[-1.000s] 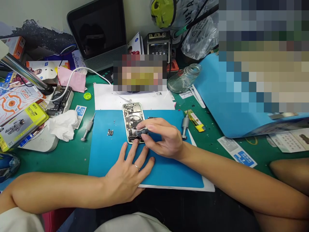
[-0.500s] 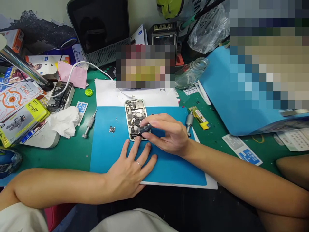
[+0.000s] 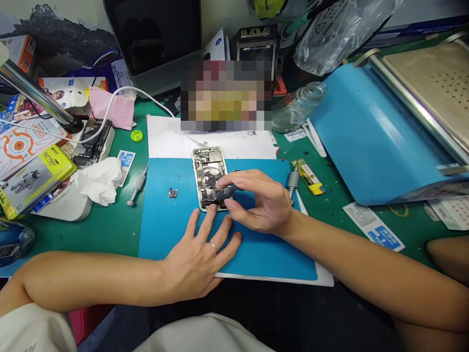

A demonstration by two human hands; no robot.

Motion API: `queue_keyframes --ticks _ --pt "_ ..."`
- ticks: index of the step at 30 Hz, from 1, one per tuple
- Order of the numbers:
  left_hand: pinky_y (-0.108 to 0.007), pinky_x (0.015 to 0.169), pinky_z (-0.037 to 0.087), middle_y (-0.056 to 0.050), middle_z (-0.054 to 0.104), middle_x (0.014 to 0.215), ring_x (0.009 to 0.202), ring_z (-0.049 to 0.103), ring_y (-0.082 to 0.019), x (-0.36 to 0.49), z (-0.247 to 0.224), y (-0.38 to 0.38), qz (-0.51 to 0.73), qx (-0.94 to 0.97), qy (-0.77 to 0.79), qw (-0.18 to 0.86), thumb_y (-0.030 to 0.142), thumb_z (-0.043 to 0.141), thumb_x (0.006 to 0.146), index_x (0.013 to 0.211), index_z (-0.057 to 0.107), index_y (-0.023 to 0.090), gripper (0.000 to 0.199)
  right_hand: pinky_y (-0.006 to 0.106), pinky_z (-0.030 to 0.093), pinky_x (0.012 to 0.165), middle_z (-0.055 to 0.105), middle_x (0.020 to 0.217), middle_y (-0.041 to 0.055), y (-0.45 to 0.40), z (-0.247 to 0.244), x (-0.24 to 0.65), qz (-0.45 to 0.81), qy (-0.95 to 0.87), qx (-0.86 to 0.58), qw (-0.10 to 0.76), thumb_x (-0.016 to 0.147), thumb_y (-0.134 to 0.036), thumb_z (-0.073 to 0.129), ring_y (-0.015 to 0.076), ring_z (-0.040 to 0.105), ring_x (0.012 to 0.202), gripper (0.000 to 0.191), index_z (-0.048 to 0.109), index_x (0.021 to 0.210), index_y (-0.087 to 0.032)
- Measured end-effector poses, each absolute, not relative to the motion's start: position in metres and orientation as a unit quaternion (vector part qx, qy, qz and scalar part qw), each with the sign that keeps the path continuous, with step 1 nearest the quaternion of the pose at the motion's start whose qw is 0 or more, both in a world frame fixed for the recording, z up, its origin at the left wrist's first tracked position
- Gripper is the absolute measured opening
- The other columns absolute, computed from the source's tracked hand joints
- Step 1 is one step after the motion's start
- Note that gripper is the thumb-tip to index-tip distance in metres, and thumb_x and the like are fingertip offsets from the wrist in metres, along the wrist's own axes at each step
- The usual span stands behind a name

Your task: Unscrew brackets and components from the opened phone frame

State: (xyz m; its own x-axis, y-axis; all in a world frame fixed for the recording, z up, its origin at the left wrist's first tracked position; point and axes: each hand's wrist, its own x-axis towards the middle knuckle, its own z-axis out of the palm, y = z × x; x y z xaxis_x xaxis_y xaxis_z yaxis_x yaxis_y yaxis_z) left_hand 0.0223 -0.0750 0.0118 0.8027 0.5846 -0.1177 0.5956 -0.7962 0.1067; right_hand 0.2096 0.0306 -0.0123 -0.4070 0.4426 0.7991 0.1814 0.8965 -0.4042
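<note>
An opened phone point(image 3: 211, 171) with its inner parts exposed lies on a blue mat point(image 3: 164, 230). My right hand point(image 3: 260, 200) pinches a dark, slim tool point(image 3: 227, 192) whose end points at the phone's lower part. My left hand point(image 3: 201, 249), with a ring on one finger, lies spread on the mat, a fingertip at the phone's bottom edge. A small metal part point(image 3: 172, 193) rests on the mat left of the phone. One grey screwdriver point(image 3: 138, 184) lies at the mat's left edge, another point(image 3: 292, 182) beyond my right hand.
A monitor point(image 3: 157, 44), a glass jar point(image 3: 300, 105) and a white cable point(image 3: 146, 93) are at the back. Boxes, a crumpled tissue point(image 3: 100, 181) and another opened phone point(image 3: 92, 142) crowd the left. A blue sheet point(image 3: 340, 146) and metal device point(image 3: 436, 78) stand right.
The view has shifted slightly, and more of the metal device at the right shows. The tool's tip end is a little more exposed over the phone; my left hand keeps its pose.
</note>
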Motion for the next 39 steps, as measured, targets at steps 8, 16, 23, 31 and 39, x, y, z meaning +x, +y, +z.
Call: queue_keyframes --ticks 8,16,23,31,39 --pt "-0.069 0.114 0.024 -0.023 0.03 0.161 0.147 0.021 -0.054 0.0215 0.012 -0.0738 -0.044 0.948 0.311 0.061 0.057 0.061 0.087 0.154 0.032 0.012 0.086 0.037 0.066 0.073 0.073 0.106 0.0056 0.0304 -0.0159 0.2088 0.19 -0.8 -0.189 0.537 0.082 -0.002 0.068 0.0206 0.075 0.087 0.075 0.041 0.147 -0.031" --pt "-0.068 0.113 0.026 -0.023 0.032 0.16 0.147 0.023 -0.054 0.0218 0.0119 -0.0741 -0.037 0.949 0.308 0.059 0.056 0.063 0.087 0.154 0.034 0.012 0.085 0.037 0.067 0.073 0.073 0.106 0.0053 0.0301 -0.0162 0.2097 0.173 -0.808 -0.199 0.527 0.083 -0.003 0.067 0.0202 0.075 0.088 0.075 0.04 0.147 -0.033" --pt "-0.069 0.113 0.026 -0.023 0.031 0.161 0.146 0.023 -0.055 0.0218 0.0114 -0.0748 -0.038 0.949 0.308 0.056 0.057 0.063 0.087 0.154 0.034 0.012 0.086 0.037 0.067 0.075 0.072 0.106 0.0058 0.0295 -0.0167 0.2092 0.17 -0.812 -0.2 0.52 0.084 -0.002 0.066 0.02 0.074 0.089 0.077 0.038 0.148 -0.031" --pt "-0.069 0.112 0.026 -0.022 0.032 0.16 0.146 0.025 -0.054 0.0225 0.0123 -0.0742 -0.039 0.949 0.309 0.055 0.057 0.062 0.087 0.154 0.034 0.012 0.085 0.038 0.067 0.072 0.072 0.107 0.007 0.0299 -0.0162 0.2101 0.187 -0.81 -0.192 0.521 0.081 0.0 0.068 0.0216 0.075 0.089 0.08 0.039 0.149 -0.03" --pt "-0.068 0.113 0.025 -0.022 0.031 0.161 0.147 0.023 -0.054 0.0229 0.0109 -0.0751 -0.037 0.948 0.311 0.057 0.057 0.064 0.086 0.154 0.033 0.012 0.087 0.038 0.068 0.071 0.071 0.107 0.0057 0.0277 -0.0174 0.2102 0.214 -0.8 -0.188 0.528 0.082 0.0 0.068 0.0211 0.075 0.091 0.079 0.04 0.148 -0.033"
